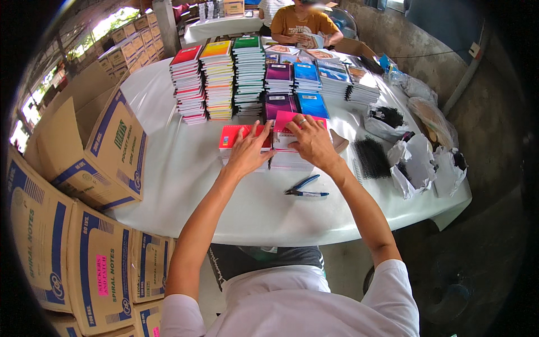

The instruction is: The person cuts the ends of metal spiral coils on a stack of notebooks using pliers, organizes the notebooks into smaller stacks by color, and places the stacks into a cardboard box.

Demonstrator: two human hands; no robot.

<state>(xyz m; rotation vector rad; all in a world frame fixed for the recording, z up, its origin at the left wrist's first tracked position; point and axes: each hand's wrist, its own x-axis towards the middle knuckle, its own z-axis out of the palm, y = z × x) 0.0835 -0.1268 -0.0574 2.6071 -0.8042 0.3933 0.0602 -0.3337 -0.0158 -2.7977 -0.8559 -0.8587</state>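
Two low stacks of small spiral notebooks stand side by side in front of me. My left hand (247,149) rests with spread fingers on the red-covered notebooks (229,139), its thumb pointing toward the gap between the stacks. On the other stack, my right hand (314,144) grips a pink notebook (282,119), fingers over the cover and thumb by the near edge. The pink notebook sits slightly askew on the white page blocks (289,163) beneath. Blue-handled cutting pliers (306,187) lie on the white-covered table (252,216), nearer to me.
Tall notebook stacks in red (189,84), yellow (218,78), green (249,76), purple and blue line the back. Black spiral coils (370,159) and torn white packages (412,165) lie right. An open carton (106,146) stands left, above more cartons (101,264). Across sits a person (303,25).
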